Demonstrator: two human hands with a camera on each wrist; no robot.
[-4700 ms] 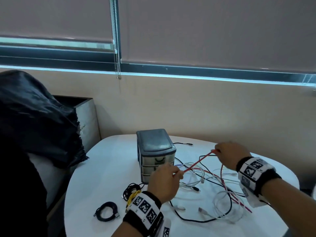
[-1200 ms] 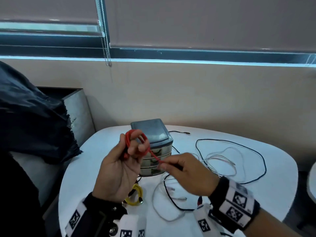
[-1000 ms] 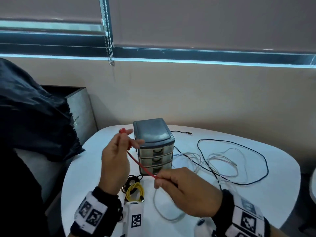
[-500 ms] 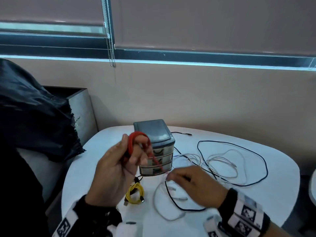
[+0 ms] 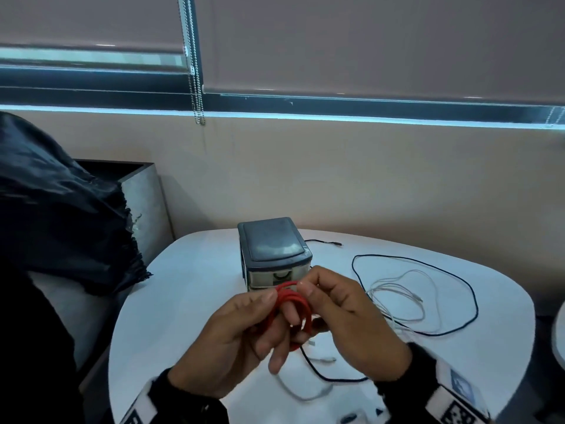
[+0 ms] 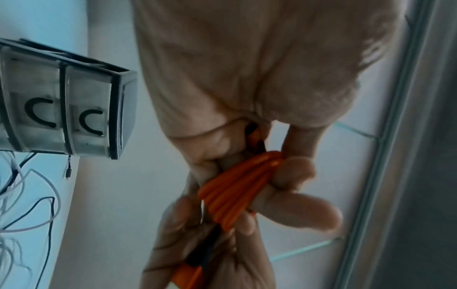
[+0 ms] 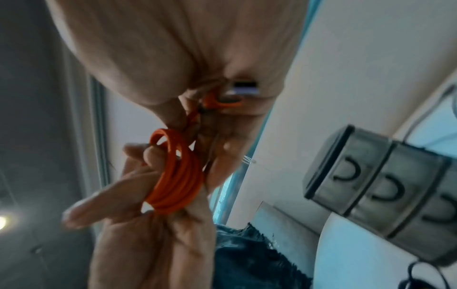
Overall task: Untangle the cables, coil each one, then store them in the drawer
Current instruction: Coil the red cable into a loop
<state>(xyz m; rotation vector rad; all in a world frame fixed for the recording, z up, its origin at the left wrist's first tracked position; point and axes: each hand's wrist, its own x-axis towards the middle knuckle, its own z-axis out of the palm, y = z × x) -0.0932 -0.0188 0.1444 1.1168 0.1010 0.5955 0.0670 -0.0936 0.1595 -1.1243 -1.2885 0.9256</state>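
Observation:
A red cable (image 5: pixel 293 304) is wound in a small coil around the fingers of my left hand (image 5: pixel 279 319), held above the white table (image 5: pixel 189 286). My right hand (image 5: pixel 302 288) pinches the coil's top edge. In the right wrist view the red coil (image 7: pixel 178 176) circles the left fingers, and the right hand holds its metal plug (image 7: pixel 243 90). The left wrist view shows the coil (image 6: pixel 237 187) squeezed between both hands. The grey three-drawer unit (image 5: pixel 273 255) stands just behind, its drawers closed. A black cable (image 5: pixel 458 286) and a white cable (image 5: pixel 406 296) lie loose to the right.
A black plastic bag (image 5: pixel 61 209) drapes over a grey bin (image 5: pixel 143 203) to the left of the table. A thin black lead (image 5: pixel 324 242) lies behind the drawer unit. More black and white cable (image 5: pixel 315 374) trails under my hands. The wall is close behind.
My right hand rose from the table to the coil in my left hand. The loose red tail that ran between the hands is now wound in.

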